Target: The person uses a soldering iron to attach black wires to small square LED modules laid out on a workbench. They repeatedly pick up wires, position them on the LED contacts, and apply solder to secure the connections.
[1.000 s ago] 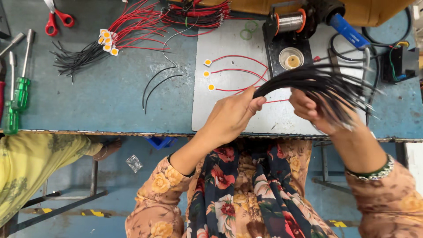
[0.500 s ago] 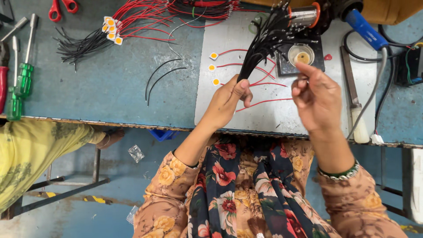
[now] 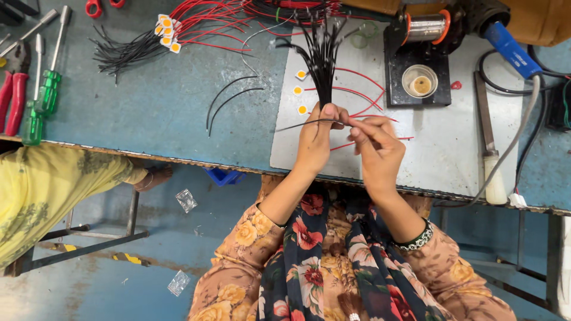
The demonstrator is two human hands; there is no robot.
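Left hand (image 3: pixel 318 139) grips upright black wire bundle (image 3: pixel 321 62); right hand (image 3: pixel 375 148) pinches one strand.

Bundle base: the lower ends of the black wire bundle (image 3: pixel 322 59) were hidden inside the left hand (image 3: pixel 318 139).
Pulled strand: one end of the single black wire (image 3: pixel 300 124) vanished between the right hand (image 3: pixel 375 145) fingertips; the pinch itself was too small to make out.
Scissors: the red scissors (image 3: pixel 101 6) were cut off by the top edge.
Pliers: the red pliers (image 3: pixel 13 98) ran partly off the left edge.
Neighbour: the person in the yellow sleeve (image 3: pixel 53 190) was cropped at the left edge.
Cardboard box: the box (image 3: pixel 535 18) was cut off by the top edge.
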